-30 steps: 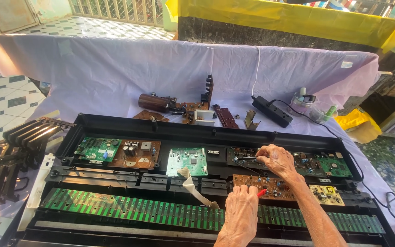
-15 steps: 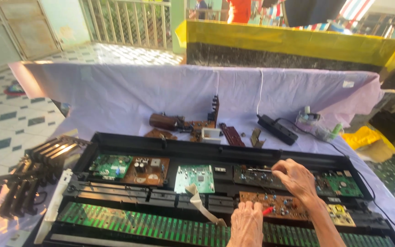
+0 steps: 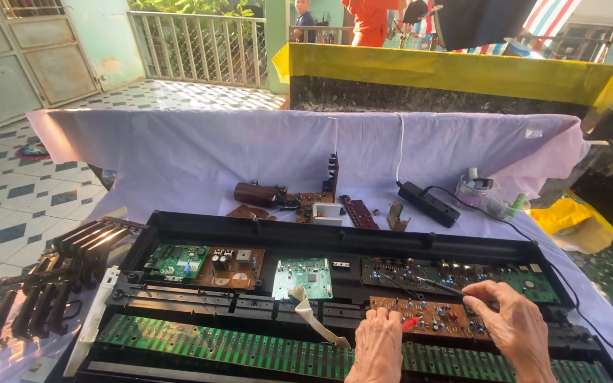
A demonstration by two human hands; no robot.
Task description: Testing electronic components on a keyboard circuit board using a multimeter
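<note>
The left hand is gripping a red-handled tool, its tip lying just right of the knuckles over the brown circuit board. The right hand is pinching a thin dark probe extending left over that board. Both wrists are being cut off by the frame edge; the tool's handle is hidden.

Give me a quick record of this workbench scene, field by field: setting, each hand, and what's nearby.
Setting: opened black keyboard case on a purple cloth
Left hand: on brown circuit board, beside a red-tipped tool
Right hand: holds a thin dark probe
Nearby: green boards, grey ribbon cable, power strip
</note>
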